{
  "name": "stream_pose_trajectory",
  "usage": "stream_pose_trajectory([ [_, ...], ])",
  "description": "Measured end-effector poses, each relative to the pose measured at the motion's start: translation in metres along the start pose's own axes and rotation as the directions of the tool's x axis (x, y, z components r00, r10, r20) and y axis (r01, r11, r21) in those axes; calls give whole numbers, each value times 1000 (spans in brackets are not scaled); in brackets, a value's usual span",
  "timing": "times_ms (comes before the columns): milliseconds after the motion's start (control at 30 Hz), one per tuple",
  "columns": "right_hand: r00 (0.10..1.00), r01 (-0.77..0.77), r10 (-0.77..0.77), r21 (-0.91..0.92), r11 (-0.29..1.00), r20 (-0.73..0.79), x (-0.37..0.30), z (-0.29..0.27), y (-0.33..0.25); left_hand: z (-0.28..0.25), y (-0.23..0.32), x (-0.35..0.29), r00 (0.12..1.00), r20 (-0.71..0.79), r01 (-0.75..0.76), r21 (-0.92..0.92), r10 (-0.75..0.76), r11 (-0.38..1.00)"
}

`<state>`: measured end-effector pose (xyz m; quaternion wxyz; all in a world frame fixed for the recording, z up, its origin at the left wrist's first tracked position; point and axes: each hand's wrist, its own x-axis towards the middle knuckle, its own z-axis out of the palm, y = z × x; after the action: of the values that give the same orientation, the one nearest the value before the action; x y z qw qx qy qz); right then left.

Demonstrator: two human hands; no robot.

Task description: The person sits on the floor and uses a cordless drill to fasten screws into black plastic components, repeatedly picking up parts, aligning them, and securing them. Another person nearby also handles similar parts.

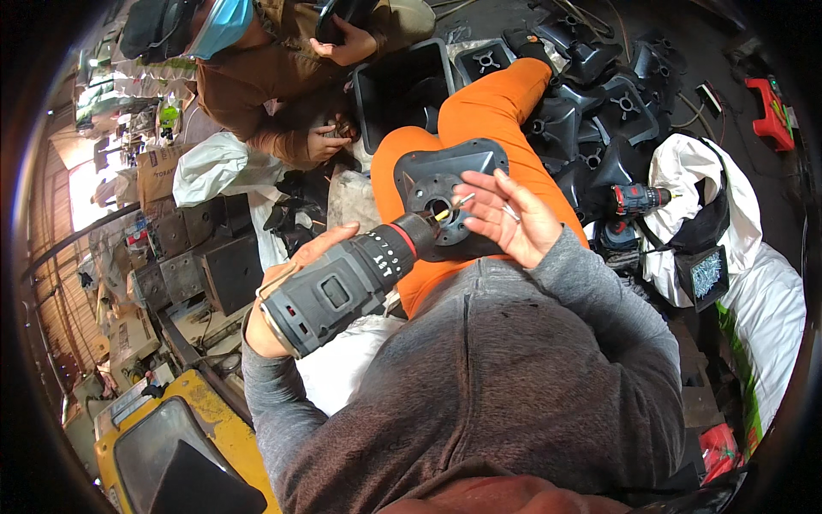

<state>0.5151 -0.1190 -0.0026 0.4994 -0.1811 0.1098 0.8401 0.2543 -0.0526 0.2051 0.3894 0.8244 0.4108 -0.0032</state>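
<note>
My left hand [295, 267] is wrapped round a black-and-grey cordless drill [334, 287] with a red ring. The drill points up and to the right, toward the round hole of a black moulded part [462, 158] with a flange, which lies across my orange-clad thighs. Close to the drill's tip, my right hand [518, 210] is palm up with its fingers partly curled. Small silver fasteners [511, 212] sit in the fingers; one end lies near the bit. Whether the bit touches a fastener I cannot tell.
Black moulded parts [625, 103] are heaped ahead to the right. A second drill [638, 200] lies by a white sack [685, 171], near a tray of silver fasteners [705, 274]. A co-worker's hand [325, 144] is near a black bin [402, 103]. A red tool [768, 113] lies far right.
</note>
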Motion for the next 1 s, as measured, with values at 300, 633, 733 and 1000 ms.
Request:
stream_pose_trajectory([
  [300, 971, 136, -220, -548, 825, -89, 25, -28, 5, -13, 17, 28, 996, 65, 45, 151, -55, 988],
  [633, 868, 346, -429, -924, 161, 250, 34, -33, 15, -16, 25, 44, 989, 135, 29, 208, -58, 978],
  [733, 810, 415, -506, -899, 139, 296, 39, -39, 23, -19, 26, 47, 980, 161, 86, 191, -118, 978],
  [1000, 791, 422, -537, -897, 132, 293, 43, -41, 26, -17, 24, 53, 974, 183, 103, 172, -134, 980],
])
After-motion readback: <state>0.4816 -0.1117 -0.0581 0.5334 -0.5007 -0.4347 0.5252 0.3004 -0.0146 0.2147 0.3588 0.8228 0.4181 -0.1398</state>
